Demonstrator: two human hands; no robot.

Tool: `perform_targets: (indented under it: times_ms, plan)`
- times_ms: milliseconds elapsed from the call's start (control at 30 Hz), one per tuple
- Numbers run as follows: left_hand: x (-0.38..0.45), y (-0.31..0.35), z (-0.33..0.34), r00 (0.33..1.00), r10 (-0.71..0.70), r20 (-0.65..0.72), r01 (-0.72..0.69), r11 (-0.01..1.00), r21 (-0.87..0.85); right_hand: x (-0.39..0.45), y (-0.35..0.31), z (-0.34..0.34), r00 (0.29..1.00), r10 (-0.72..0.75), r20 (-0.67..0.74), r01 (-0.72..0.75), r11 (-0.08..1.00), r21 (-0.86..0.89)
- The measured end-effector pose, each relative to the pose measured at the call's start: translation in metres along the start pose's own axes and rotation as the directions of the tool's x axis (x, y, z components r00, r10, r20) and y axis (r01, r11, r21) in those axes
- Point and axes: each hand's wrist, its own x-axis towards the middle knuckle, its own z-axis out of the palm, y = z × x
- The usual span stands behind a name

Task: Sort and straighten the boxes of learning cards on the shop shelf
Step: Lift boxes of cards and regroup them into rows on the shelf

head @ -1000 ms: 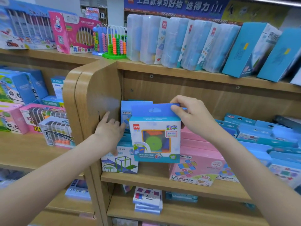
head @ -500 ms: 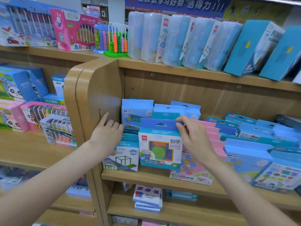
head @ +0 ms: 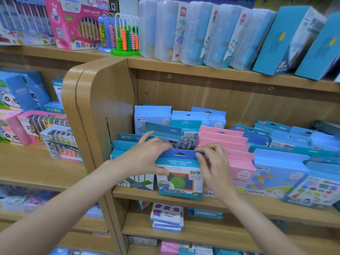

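Green bead abacus (head: 127, 36) and pink abacus box (head: 73, 24) on top shelf.

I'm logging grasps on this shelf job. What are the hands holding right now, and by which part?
Both hands hold the blue card box with the green circle window by its dark blue hang tab: left hand at the left end, right hand pinching the right.

Blue-topped card box (head: 179, 173), green disc; pink boxes (head: 237, 162); tan shelf (head: 184, 198)
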Motion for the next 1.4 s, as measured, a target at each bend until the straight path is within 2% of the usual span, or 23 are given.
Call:
perform_targets:
  times_ms: [133,200,233,300,367,400,667,1167,1400]
  plan:
    - [0.003,0.002,0.002,0.999,-0.003,0.037,0.003,1.0,0.012,0.007,0.005,-0.012,0.98,0.018,0.2,-0.02,1.0,0.007]
    - [0.004,0.002,0.004,0.999,-0.002,0.048,0.0,0.999,0.045,0.006,0.019,-0.032,0.97,0.026,0.242,-0.026,1.0,-0.005]
    - [0.004,0.002,0.006,0.999,-0.001,0.049,-0.002,0.997,0.072,0.003,0.028,-0.043,0.967,0.034,0.254,-0.023,0.999,-0.049]
    - [0.004,0.002,0.007,0.999,-0.006,0.047,0.001,0.996,0.086,-0.001,0.043,-0.057,0.943,0.043,0.331,0.044,0.967,-0.25]
    - [0.004,0.001,0.008,1.0,-0.002,0.031,-0.001,0.996,0.085,-0.006,0.054,-0.059,0.908,0.034,0.418,0.168,0.884,-0.437]
    - [0.004,0.001,0.008,1.0,0.003,0.018,-0.005,0.996,0.092,-0.007,0.056,-0.057,0.898,0.037,0.438,0.198,0.856,-0.478]
    - [0.004,0.006,0.011,0.998,-0.032,-0.046,0.037,0.992,0.125,-0.006,0.066,-0.066,0.9,0.018,0.435,0.213,0.854,-0.475]
    - [0.007,0.006,0.014,0.995,-0.086,-0.059,0.092,0.989,0.119,-0.01,0.059,-0.062,0.902,-0.042,0.43,0.288,0.802,-0.524]
    - [-0.003,0.0,0.019,0.975,-0.014,-0.22,0.029,0.998,0.062,-0.009,0.059,-0.064,0.884,-0.02,0.467,0.284,0.816,-0.503]
